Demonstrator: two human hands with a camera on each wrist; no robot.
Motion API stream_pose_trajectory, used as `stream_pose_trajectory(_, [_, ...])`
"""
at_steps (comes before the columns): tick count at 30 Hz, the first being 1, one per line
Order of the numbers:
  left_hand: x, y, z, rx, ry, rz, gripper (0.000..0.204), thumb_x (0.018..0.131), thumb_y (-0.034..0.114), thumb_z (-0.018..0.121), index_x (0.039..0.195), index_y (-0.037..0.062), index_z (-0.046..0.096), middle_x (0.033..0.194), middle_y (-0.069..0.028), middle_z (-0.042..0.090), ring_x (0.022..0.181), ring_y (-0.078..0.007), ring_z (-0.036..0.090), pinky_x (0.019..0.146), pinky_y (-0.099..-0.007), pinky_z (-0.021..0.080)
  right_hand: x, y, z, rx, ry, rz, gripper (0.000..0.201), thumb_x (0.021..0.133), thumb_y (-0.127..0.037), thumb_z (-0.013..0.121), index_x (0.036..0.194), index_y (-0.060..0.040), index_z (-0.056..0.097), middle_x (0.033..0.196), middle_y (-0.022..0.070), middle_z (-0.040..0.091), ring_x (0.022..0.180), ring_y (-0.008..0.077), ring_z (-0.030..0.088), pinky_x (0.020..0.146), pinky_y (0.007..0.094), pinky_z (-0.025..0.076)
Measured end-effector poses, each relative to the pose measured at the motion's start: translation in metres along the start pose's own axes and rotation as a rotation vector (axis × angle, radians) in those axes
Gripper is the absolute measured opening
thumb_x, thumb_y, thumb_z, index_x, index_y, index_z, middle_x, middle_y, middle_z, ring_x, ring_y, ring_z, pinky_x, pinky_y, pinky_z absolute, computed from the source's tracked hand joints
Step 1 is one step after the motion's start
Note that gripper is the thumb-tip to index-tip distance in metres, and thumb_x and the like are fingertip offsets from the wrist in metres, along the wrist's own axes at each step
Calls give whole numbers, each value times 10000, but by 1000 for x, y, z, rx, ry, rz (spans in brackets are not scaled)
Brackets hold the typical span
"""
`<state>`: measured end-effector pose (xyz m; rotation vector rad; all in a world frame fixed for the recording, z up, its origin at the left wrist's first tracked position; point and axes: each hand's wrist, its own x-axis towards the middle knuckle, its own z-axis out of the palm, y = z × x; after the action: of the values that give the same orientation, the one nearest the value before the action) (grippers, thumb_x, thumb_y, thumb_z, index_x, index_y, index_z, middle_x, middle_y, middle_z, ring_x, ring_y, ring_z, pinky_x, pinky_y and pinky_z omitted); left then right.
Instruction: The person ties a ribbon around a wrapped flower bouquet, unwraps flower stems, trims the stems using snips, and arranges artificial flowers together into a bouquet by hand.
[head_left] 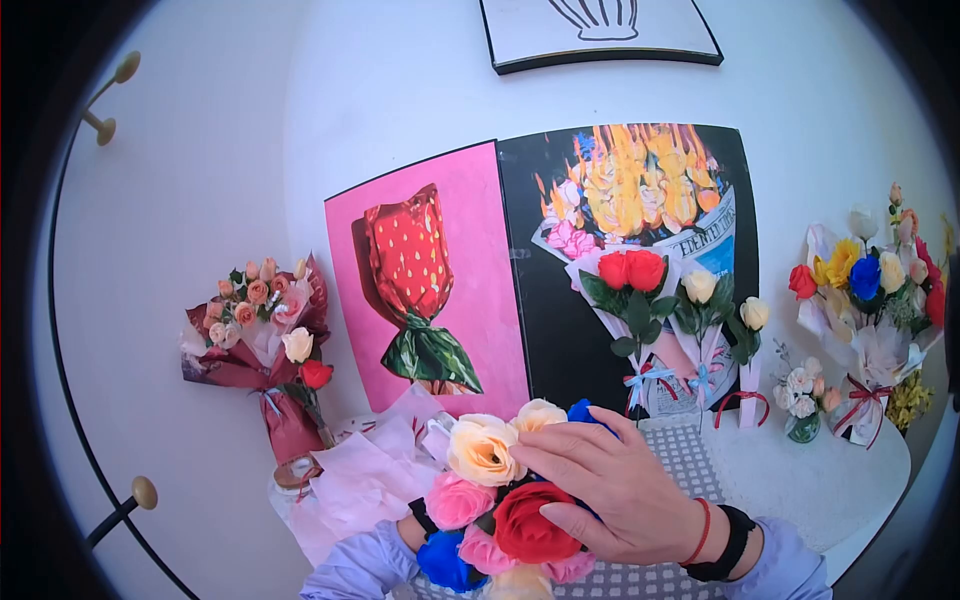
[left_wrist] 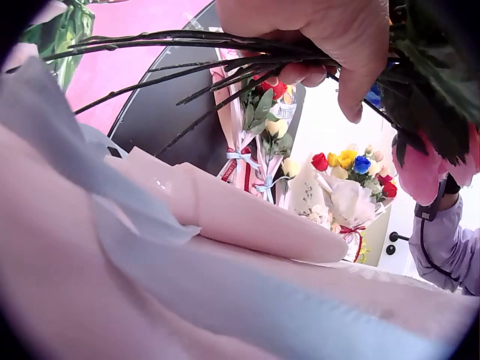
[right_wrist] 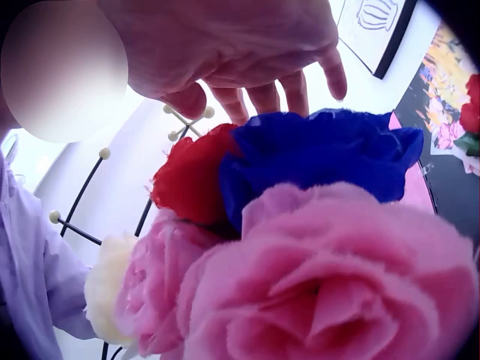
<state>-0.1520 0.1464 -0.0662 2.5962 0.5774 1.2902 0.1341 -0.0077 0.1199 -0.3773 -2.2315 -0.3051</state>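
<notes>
Over the flower heads in the head view, a right hand [head_left: 625, 490], fingers long, nearly straight and slightly parted, with the fingertips at the edge of a cream rose [head_left: 485, 450] and the thumb out over a red rose [head_left: 537, 522]. Firm contact with the petals hard to make out. Below the blossoms, in the left wrist view, a left hand [left_wrist: 322, 37], fingers curled tightly round a bundle of dark stems [left_wrist: 281, 58], uneven in length and fanned out at the free ends. At the other end of the stems, a dense, rounded bunch of roses [head_left: 510, 515] in cream, pink, red and blue, above a patterned cloth [head_left: 690, 455] and just beside crumpled pink paper [head_left: 365, 480]. Hidden behind the blossoms in the head view: the left hand. Cut off: the lowest cream bloom by the lower edge there, the back of the left hand by the top of its own wrist view.
</notes>
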Motion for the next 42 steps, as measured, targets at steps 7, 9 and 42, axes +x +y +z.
stream_pose_trajectory(7, [20,9,-3,-22,28,-4,333,804,256,566,1047,36,508,985,-71,556,999,-191,483,882,-322,390,-8,4,4,-115,19,35,399,723,-168,627,1106,-104,534,1154,107,470,1032,275,468,896,413,310])
stream_pose_trajectory(9, [56,14,29,-33,25,2,330,804,253,567,1045,36,509,983,-71,557,993,-190,485,876,-320,391,-8,6,4,-99,82,55,371,704,-138,635,1066,-109,561,1134,98,487,1006,261,482,871,404,327])
stream_pose_trajectory(42, [-6,41,-15,-137,31,4,285,801,212,586,1006,26,519,948,-71,563,893,-158,506,772,-289,407,-27,20,51,600,238,393,709,863,-398,476,1301,77,182,1274,244,307,1196,332,330,996,365,250])
